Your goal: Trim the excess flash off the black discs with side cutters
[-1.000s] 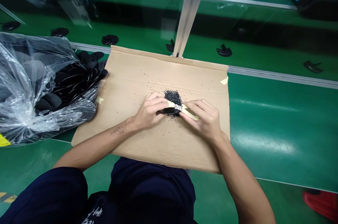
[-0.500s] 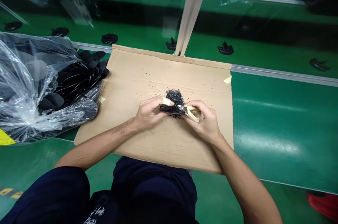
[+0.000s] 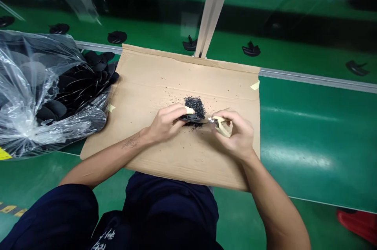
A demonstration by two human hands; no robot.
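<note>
My left hand (image 3: 169, 123) pinches a thin black plastic part (image 3: 191, 118) between thumb and fingers; pale tape wraps one fingertip. My right hand (image 3: 237, 132) is closed around a pair of pliers or nippers (image 3: 221, 125) with pale yellow handles. Their metal jaws point left, a little to the right of the black part. Beneath both hands lies a pile of small black bits (image 3: 194, 104), with loose crumbs scattered around it on a brown cardboard sheet (image 3: 176, 159).
At the left, a clear plastic bag (image 3: 32, 112) lies open beside several black disc-shaped parts (image 3: 85, 81). A metal post (image 3: 213, 10) rises behind the cardboard. More black parts (image 3: 251, 49) sit in a row on the green surface beyond. Something red (image 3: 357, 224) shows at the lower right.
My right hand has drawn back to the right, so the tool's jaws now stand away from the black part. My left hand keeps its pinch on the part. The view has shifted slightly.
</note>
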